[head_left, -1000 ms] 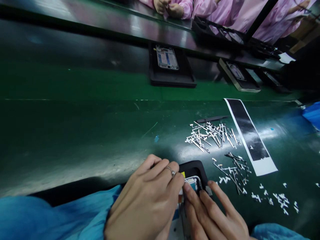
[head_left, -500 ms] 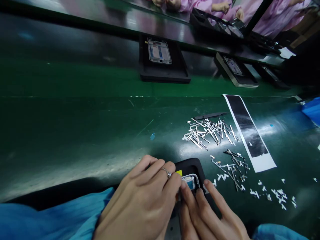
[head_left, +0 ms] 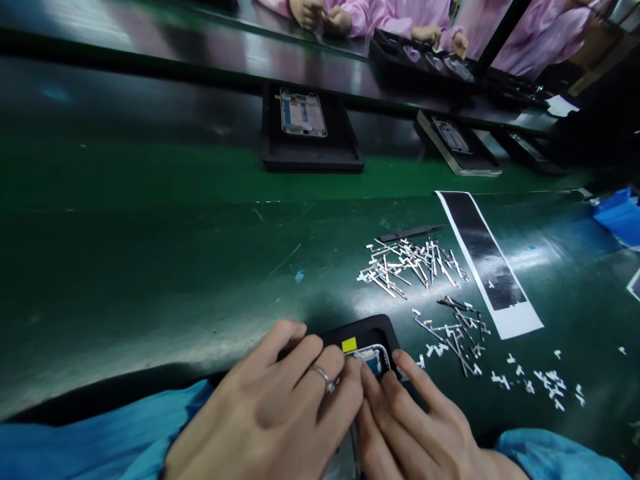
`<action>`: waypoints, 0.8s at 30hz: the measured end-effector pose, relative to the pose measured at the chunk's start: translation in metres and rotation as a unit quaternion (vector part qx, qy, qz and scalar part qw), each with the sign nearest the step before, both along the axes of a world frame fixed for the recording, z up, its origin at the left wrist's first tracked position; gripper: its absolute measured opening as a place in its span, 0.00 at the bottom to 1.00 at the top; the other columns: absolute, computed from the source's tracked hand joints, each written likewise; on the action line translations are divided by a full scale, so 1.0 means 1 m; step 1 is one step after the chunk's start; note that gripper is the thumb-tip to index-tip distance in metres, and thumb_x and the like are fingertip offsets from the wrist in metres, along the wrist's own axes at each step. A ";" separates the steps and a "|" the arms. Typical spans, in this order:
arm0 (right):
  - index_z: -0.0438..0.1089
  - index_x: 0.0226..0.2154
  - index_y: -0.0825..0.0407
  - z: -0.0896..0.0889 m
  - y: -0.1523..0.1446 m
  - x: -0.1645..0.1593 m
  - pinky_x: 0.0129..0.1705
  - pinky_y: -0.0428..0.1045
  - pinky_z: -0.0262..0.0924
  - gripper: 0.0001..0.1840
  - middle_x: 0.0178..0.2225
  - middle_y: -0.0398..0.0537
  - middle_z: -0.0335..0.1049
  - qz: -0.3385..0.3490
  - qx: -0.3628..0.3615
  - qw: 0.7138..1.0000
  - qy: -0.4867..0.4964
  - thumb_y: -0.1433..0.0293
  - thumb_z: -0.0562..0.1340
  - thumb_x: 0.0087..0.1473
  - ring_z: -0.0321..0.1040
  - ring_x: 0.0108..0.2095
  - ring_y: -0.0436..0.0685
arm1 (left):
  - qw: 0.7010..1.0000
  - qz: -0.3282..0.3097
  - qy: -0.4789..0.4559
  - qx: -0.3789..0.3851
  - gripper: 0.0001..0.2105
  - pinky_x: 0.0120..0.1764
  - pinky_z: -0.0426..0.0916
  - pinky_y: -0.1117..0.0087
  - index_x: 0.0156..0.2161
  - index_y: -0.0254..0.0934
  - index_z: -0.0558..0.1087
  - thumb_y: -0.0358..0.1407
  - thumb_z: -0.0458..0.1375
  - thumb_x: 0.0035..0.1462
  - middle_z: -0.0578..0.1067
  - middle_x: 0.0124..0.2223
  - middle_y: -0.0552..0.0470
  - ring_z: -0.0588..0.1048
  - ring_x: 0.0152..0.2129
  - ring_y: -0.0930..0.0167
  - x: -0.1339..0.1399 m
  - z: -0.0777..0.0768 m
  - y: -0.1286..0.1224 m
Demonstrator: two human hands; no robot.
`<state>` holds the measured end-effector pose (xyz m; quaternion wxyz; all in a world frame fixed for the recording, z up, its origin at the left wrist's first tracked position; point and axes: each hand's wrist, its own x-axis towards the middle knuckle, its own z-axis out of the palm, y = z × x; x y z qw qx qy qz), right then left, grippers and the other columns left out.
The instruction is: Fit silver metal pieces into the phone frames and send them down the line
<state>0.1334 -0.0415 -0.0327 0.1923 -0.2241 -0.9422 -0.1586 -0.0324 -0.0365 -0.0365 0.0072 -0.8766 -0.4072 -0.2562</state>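
Observation:
Directly before me a phone frame [head_left: 376, 361] lies in a black tray [head_left: 367, 325] with a yellow sticker [head_left: 349, 344] near its far edge. My left hand [head_left: 280, 400] covers the frame's left side, fingers bent and closed, a ring on one finger. Against it, my right hand [head_left: 415, 417] presses its fingertips on the frame, with one finger stretched along the tray's right edge. The fingertips of both hands meet over the frame. Whatever they pinch there is hidden by the fingers.
Thin flex cables [head_left: 413, 263] lie heaped beyond the tray, with a second pile [head_left: 457, 333] nearer. A black tweezers-like tool [head_left: 410, 233], a dark-striped sheet [head_left: 490, 260] and small white pieces [head_left: 553, 385] are to the right. Another tray [head_left: 313, 160] holds a frame. Co-workers' hands [head_left: 320, 15] show behind.
The whole view has shifted a little, so the far trays and parts sit further left. Both my hands stay together over the phone frame, with only slight finger movement.

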 end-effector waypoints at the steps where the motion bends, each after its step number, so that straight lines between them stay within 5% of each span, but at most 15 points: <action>1: 0.67 0.27 0.60 -0.001 -0.001 -0.001 0.39 0.53 0.61 0.19 0.31 0.52 0.71 -0.004 0.005 1.000 0.017 0.85 0.43 0.50 0.67 0.30 0.53 | 1.000 0.000 0.005 0.008 0.17 0.38 0.59 0.64 0.28 0.37 0.69 0.23 0.40 0.54 0.68 0.25 0.53 0.65 0.23 0.71 0.000 0.001 0.000; 8: 0.66 0.26 0.61 -0.012 -0.004 -0.006 0.39 0.55 0.60 0.14 0.30 0.56 0.71 -0.023 0.030 0.996 0.079 0.84 0.47 0.50 0.67 0.28 0.54 | 0.997 0.060 0.022 0.045 0.23 0.36 0.59 0.62 0.30 0.32 0.70 0.23 0.32 0.56 0.70 0.28 0.47 0.64 0.27 0.66 0.003 -0.005 -0.005; 18: 0.67 0.33 0.64 -0.014 -0.007 -0.004 0.44 0.56 0.55 0.15 0.35 0.59 0.69 -0.019 0.018 0.999 0.039 0.84 0.46 0.50 0.66 0.31 0.57 | 0.994 0.108 0.034 -0.009 0.16 0.42 0.60 0.59 0.34 0.33 0.69 0.22 0.39 0.51 0.71 0.33 0.46 0.67 0.34 0.64 0.006 -0.009 -0.008; 24: 0.67 0.34 0.63 -0.013 -0.009 0.000 0.45 0.55 0.54 0.18 0.41 0.58 0.67 -0.041 -0.059 0.992 0.103 0.81 0.43 0.53 0.64 0.35 0.57 | 0.994 0.089 0.034 0.049 0.18 0.43 0.58 0.61 0.33 0.31 0.68 0.22 0.36 0.56 0.69 0.34 0.45 0.65 0.33 0.65 0.007 -0.012 -0.009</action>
